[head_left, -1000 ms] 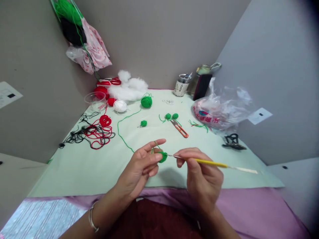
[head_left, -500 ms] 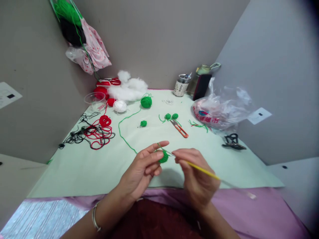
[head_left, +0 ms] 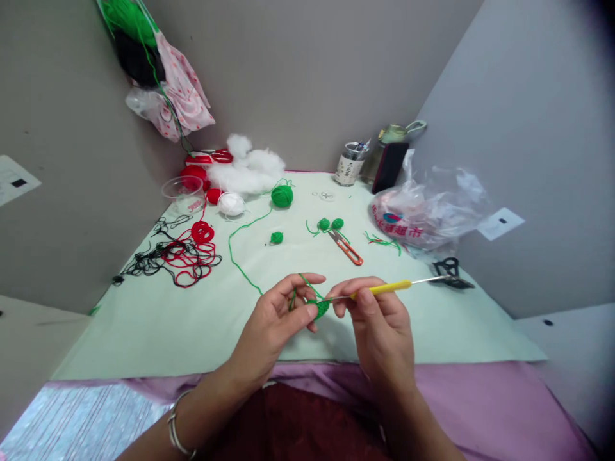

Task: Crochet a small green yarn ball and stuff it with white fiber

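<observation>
Between the thumb and fingers of my left hand [head_left: 283,317] is a small green crochet piece [head_left: 321,310]. Green yarn loops over the raised index finger and trails off to the green yarn ball [head_left: 282,196]. My right hand [head_left: 382,320] grips a crochet hook [head_left: 384,289] by its yellow handle. The metal tip reaches the top of the crochet piece, where a strand of yarn meets it; whether it passes through a stitch I cannot tell. Beyond the hands lie orange thread snips [head_left: 348,250], two little green balls [head_left: 330,224] and another green ball [head_left: 277,237].
Tangled black and red yarn [head_left: 185,256] covers the left side. White stuffing [head_left: 250,169] and a white yarn ball [head_left: 231,203] sit at the back left. To the right are a plastic bag [head_left: 423,211], a black hair claw [head_left: 450,274] and a pen holder [head_left: 350,165].
My right hand has turned, swinging the hook's rear end up from pointing down to the right to slightly above level. The left fingers have curled a little, and the crochet piece has tilted.
</observation>
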A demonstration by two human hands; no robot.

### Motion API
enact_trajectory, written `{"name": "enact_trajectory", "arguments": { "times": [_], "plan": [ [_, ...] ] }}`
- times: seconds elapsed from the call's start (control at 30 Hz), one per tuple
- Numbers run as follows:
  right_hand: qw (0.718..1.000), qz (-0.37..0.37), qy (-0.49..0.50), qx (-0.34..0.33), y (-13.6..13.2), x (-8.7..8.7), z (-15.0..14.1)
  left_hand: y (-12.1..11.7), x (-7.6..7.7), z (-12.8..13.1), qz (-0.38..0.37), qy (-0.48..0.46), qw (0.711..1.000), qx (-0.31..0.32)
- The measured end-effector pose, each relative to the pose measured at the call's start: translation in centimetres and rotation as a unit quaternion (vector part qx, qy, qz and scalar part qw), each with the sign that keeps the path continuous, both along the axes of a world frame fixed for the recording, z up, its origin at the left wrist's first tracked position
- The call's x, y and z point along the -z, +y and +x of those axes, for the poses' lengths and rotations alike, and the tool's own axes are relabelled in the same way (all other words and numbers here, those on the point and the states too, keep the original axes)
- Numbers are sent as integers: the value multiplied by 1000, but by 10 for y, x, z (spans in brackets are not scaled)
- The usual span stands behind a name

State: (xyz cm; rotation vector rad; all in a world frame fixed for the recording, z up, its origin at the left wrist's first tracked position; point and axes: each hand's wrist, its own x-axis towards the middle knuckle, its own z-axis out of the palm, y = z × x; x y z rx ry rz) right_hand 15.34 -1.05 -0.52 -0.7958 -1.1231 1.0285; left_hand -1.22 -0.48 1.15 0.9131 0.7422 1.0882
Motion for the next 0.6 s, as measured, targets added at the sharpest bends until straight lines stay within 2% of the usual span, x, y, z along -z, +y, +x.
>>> {"name": "enact_trajectory", "arguments": {
  "times": [0.1, 0.2, 0.27, 0.33, 0.4, 0.43, 0.5, 0.6],
  "plan": [
    [997, 24, -66, 25, -4, -3, 1, 0, -1, -1, 11, 25, 1000, -12],
    [975, 98, -187, 71, -10, -7, 2, -1, -3, 1, 24, 93, 994, -45],
    [941, 183, -270, 92, -12, -7, 1, -3, -3, 4, 30, 130, 988, -81],
    [890, 261, -354, 116, -12, -3, 0, -4, -2, 6, 23, 129, 986, -101],
    [843, 304, -419, 144, -11, 3, -1, -5, -2, 8, 0, 104, 991, -90],
    [832, 309, -434, 155, -10, 5, -1, -5, -1, 9, -12, 91, 993, -77],
    [842, 298, -421, 158, -9, 7, -2, -6, -1, 10, -23, 71, 996, -56],
    [890, 252, -353, 137, -9, 4, -2, -6, -1, 9, -16, 50, 998, -44]
  ]
}}
